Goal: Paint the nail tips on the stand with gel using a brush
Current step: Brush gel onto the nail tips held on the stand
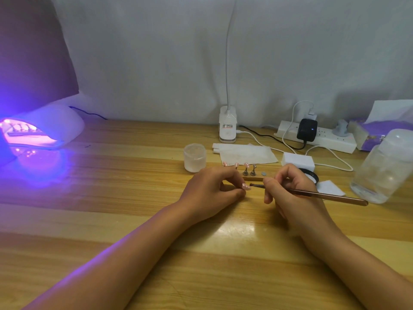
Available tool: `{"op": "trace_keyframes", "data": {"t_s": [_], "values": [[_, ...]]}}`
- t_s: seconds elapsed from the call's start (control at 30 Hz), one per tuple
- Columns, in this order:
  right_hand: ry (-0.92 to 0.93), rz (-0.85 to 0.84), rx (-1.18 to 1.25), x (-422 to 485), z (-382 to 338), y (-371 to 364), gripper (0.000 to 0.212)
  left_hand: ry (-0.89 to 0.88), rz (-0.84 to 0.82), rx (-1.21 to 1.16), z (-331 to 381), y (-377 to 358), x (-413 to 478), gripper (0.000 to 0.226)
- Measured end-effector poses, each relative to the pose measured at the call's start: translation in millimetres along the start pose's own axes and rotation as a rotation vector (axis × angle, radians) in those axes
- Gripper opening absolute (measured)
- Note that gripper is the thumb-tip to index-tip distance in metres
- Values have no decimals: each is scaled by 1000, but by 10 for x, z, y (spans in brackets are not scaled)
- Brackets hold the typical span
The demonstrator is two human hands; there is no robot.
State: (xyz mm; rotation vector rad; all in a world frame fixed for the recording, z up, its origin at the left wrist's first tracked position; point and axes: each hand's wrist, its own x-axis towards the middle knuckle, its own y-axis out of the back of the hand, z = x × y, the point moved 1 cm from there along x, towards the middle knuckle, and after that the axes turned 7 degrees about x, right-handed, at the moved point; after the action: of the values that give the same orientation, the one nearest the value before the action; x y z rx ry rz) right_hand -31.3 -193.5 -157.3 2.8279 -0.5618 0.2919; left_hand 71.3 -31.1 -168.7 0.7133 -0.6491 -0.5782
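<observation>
— From the head view, what is she holding?

— Her left hand (214, 189) pinches one pink nail tip (246, 187) on its little holder, just in front of the wooden stand (253, 178). Her right hand (288, 186) grips the brush (312, 193) like a pencil, its dark bristle end right beside that tip, nearly touching.

— So the tip is off the stand?

— Yes, lifted clear and held low over the table (111, 220). Behind it on the stand three more pink tips (236, 164) stand in a row, then what seems a bare peg and an empty metal disc.

— How should she do this stroke?

— I'd say keep both wrists resting on the wood, lay the bristles flat and draw lightly along the tip, without flooding the edges. Turning the holder beats twisting the brush.

— How does the tip look?

— Pale pink, glossy, with small lighter spots; too small to tell where gel lies.

— And the rest?

— A frosted jar (194, 157) stands left of the stand; a glowing purple lamp (42, 130) sits far left of it.
</observation>
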Motion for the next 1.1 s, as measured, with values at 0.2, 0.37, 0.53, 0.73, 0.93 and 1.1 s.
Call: {"op": "trace_keyframes", "data": {"t_s": [0.2, 0.37, 0.53, 0.73, 0.93, 1.1], "values": [[27, -97, 2, -15, -22, -34, 15, 17, -6, -2, 1, -1, 6, 12], [13, -40, -74, 4, 25, -9, 13, 38, -18, -15, 0, 2, 8, 12], [18, 13, -65, 10, 29, 0, 12, 40, -20, -40, -7, 7, 9, 13], [17, -95, 26, -23, -30, -34, 16, 33, -15, -43, -8, 6, 3, 12], [9, -49, -75, -3, 10, -7, 12, 40, -17, -53, 2, 15, 6, 13], [5, 9, -33, 10, 5, 2, 12, 41, -16, -93, 3, 18, 7, 12]]}}
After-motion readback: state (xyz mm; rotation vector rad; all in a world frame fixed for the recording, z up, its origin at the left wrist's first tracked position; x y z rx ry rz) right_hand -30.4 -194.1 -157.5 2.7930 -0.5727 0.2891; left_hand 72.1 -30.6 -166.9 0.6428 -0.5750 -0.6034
